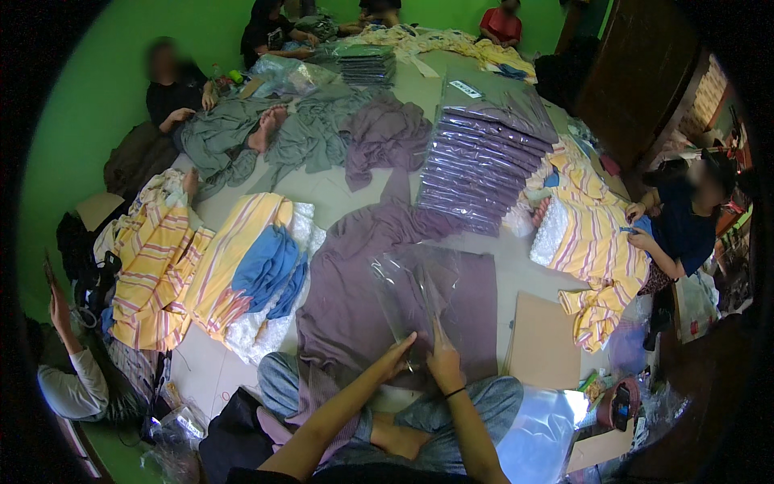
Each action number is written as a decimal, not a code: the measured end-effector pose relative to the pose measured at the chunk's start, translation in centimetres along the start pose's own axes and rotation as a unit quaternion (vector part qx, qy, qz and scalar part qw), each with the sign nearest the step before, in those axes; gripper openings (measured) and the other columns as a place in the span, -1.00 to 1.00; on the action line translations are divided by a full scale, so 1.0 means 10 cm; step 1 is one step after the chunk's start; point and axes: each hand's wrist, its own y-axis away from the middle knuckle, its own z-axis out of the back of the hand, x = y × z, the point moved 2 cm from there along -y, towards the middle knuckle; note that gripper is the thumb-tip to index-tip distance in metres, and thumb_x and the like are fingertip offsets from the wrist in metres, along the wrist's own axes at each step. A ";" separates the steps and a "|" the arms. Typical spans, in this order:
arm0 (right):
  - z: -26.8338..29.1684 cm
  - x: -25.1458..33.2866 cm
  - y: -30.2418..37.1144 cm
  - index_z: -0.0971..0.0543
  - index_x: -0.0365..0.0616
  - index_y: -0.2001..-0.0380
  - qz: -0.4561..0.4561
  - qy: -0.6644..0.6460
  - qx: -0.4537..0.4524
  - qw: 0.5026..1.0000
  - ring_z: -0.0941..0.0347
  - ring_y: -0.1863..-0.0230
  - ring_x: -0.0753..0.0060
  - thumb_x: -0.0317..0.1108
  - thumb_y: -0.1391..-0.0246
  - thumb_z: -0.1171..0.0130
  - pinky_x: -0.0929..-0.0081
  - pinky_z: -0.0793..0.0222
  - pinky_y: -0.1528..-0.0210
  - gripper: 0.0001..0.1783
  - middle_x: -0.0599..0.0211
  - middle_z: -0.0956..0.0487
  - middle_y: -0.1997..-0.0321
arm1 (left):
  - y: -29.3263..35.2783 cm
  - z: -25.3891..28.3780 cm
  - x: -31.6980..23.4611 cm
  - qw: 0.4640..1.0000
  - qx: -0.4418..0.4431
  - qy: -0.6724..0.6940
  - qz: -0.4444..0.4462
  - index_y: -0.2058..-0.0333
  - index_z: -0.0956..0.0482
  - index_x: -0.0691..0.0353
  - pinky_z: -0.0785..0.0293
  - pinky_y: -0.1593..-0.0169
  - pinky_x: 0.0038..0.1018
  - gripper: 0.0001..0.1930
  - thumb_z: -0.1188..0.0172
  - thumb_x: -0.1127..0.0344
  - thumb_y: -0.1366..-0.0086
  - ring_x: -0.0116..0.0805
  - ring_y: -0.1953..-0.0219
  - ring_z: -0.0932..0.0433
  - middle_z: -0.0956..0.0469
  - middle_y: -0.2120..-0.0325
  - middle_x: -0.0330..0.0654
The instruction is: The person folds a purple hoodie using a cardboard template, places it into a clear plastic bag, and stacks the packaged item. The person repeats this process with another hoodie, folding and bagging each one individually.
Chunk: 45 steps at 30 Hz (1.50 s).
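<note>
Above my crossed legs I hold a clear plastic bag (395,286) upright between both hands. My left hand (395,360) is closed on its lower left part. My right hand (444,365) grips the bag beside it, with a thin edge rising from the fingers. Whether a flat item is inside the bag I cannot make out. Under the bag a mauve knit cloth (343,266) lies spread over the floor and reaches my lap.
A tall stack of bagged mauve garments (480,161) stands ahead. Yellow striped cloth (242,250) lies left, brown cardboard sheets (545,340) and clear plastic bags (536,431) right. Several people sit around, one at the right with a striped garment (592,234).
</note>
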 end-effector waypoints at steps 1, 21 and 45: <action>-0.04 0.01 0.00 0.00 -0.13 -0.13 -0.009 0.014 -0.013 1.000 -0.35 0.20 -0.08 -0.57 0.29 -0.01 0.25 -0.30 0.17 -0.20 -0.12 -0.29 0.04 | 0.00 0.00 0.01 1.000 -0.021 -0.002 -0.004 0.15 -0.32 0.12 -0.35 0.20 -0.32 -0.51 -0.06 -0.10 -0.06 -0.36 0.18 -0.35 -0.35 0.22 -0.27; -0.01 -0.07 -0.14 0.02 -0.01 -0.15 -0.029 0.063 -0.045 0.997 -0.29 0.10 -0.04 -0.57 0.33 -0.02 0.26 -0.26 0.12 -0.13 -0.03 -0.26 -0.03 | 0.20 0.06 0.13 0.974 -0.198 -0.034 -0.107 0.35 -0.40 0.18 -0.34 0.31 -0.51 -0.81 -0.09 0.25 -0.09 -0.46 0.42 -0.39 -0.41 0.48 -0.30; -0.16 0.03 -0.08 -0.20 0.00 -0.06 0.056 0.054 0.011 0.997 0.11 -0.21 -0.03 -0.39 0.23 -0.09 -0.01 0.22 -0.16 -0.34 0.04 -0.04 -0.19 | 0.23 -0.02 -0.13 0.977 -0.167 -0.001 -0.130 0.47 -0.42 0.20 -0.37 0.24 -0.48 -0.92 -0.07 0.33 -0.07 -0.45 0.40 -0.41 -0.41 0.50 -0.30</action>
